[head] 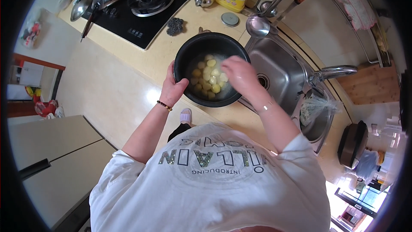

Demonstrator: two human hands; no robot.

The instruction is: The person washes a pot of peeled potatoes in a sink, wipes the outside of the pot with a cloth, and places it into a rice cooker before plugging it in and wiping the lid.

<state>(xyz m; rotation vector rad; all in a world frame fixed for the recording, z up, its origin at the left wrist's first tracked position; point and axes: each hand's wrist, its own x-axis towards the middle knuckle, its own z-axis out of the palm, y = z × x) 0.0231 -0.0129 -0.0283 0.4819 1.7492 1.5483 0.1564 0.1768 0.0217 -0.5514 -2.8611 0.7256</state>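
A round black pot is held tilted over the counter's front edge, beside the sink. Pale yellow, peeled potato-like pieces lie in cloudy water at its bottom. My left hand grips the pot's rim at the left, thumb over the edge, a beaded bracelet on the wrist. Above the pot's right side is my right hand, its fingers bent and reaching inside near the pieces. Whether those fingers pinch anything is hidden.
The steel sink and its faucet are at the right. A steel ladle hangs over its back corner. Behind the pot lie a dark scouring pad and a round lid. A gas hob stands at back left.
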